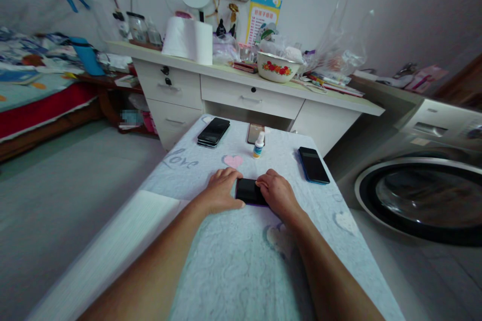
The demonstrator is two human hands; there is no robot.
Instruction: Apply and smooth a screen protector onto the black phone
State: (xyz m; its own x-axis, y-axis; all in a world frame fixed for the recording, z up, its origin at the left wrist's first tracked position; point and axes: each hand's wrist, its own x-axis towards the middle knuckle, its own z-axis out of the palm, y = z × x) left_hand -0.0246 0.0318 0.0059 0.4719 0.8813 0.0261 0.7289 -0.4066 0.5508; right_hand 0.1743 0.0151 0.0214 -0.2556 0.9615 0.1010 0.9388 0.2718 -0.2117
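A dark phone (247,191) with a purplish lower edge lies sideways on the cloth-covered table. My left hand (223,191) holds its left end, fingers at the far edge and thumb at the near one. On the right part of the screen rests my right hand (276,188), its fingers bunched; whatever they may pinch is hidden. Just beyond stands a small white spray bottle (258,145) with a blue and orange label. Behind the bottle lies a gold-coloured phone (256,133). A stack of dark phones (214,131) sits at the far left, and a blue-edged phone (314,165) at the right.
The table (233,261) wears a pale patterned cloth, with a white folded sheet (124,241) along its left side. Beyond it stands a white desk (241,93) bearing a paper roll (188,40) and a flowered bowl (278,66). A washing machine (429,120) is at the right.
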